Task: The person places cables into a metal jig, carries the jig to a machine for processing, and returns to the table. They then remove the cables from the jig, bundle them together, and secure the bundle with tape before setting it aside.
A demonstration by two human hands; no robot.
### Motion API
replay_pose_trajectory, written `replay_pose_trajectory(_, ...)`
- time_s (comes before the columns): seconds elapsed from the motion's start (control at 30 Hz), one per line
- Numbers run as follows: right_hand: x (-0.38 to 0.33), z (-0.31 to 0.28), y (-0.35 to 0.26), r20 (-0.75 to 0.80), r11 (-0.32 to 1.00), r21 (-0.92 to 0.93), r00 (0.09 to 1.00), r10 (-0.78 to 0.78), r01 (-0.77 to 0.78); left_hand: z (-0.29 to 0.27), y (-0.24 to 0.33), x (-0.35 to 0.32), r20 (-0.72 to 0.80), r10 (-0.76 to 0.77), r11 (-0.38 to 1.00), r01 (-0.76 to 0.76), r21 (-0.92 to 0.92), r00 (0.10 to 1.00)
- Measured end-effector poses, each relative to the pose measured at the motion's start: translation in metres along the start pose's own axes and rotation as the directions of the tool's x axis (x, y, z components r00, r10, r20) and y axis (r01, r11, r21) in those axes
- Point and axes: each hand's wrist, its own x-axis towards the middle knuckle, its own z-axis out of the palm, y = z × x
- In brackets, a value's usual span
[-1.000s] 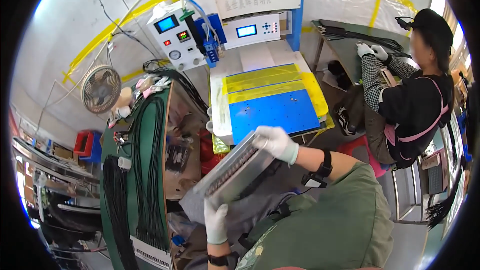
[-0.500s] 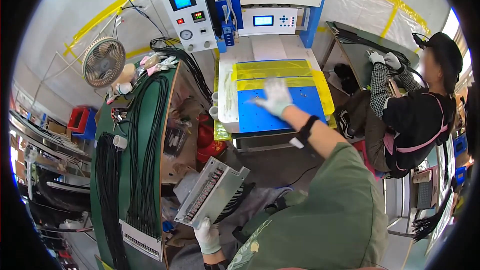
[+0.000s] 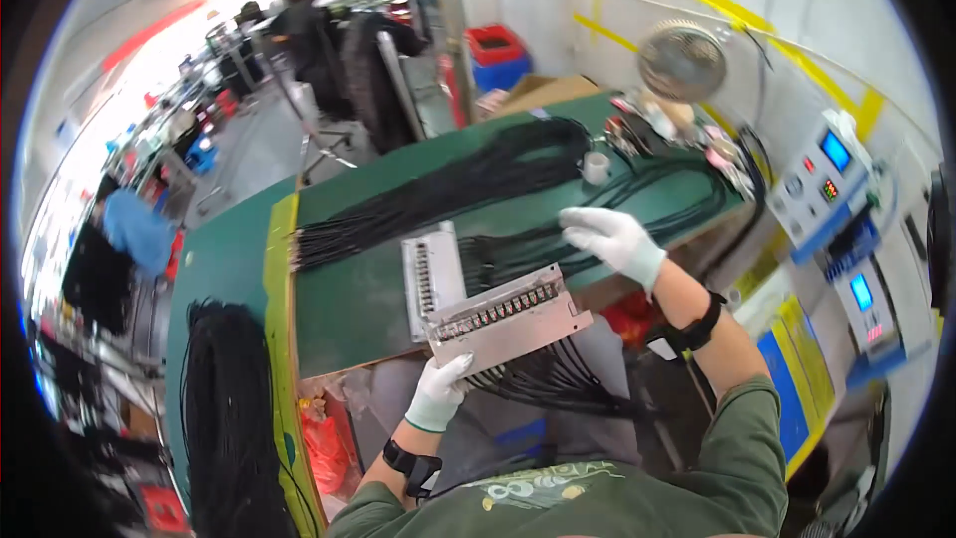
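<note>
My gloved left hand (image 3: 438, 394) grips the near left corner of a silver metal fixture (image 3: 523, 337), its thumb on the face. A row of small cable ends or terminals lines the fixture's upper edge, and black cables (image 3: 568, 376) hang from it over my lap. My gloved right hand (image 3: 619, 247) is raised over the table's near edge, fingers stretched out, with nothing in it. Just behind the held fixture, a second metal fixture (image 3: 453, 274) lies on the green table (image 3: 349, 324), with black cables (image 3: 518, 251) running right from it.
A thick bundle of black cables (image 3: 448, 179) stretches across the table beside a white roll (image 3: 596, 168). More cables (image 3: 229, 408) lie at the left, past a yellow strip (image 3: 284, 339). A fan (image 3: 683, 62) stands at the back; a machine with a blue plate (image 3: 782, 389) is at the right.
The view has turned left from the machine to the green table. My right hand has come off the blue plate and is now over the table. The left hand still holds the fixture.
</note>
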Motion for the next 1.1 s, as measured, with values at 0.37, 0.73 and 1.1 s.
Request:
replay_pose_trajectory(0.37,0.183,0.207,-0.005,0.539,0.509,-0.766,0.824,0.175,0.393,-0.052,-0.001,0.005,-0.139,-0.036,0.998,0.028,-0.056,0.99)
replay_pose_trajectory(0.73,0.174,0.153,-0.061,0.526,0.652,-0.679,0.843,0.11,0.339,-0.066,0.001,0.003,-0.14,0.003,0.99,0.016,0.138,0.99)
replay_pose_trajectory(1.1,-0.075,-0.03,-0.159,-0.298,0.644,-0.751,0.792,-0.532,0.15,-0.058,0.017,0.023,0.25,0.157,0.916,-0.236,0.325,0.955)
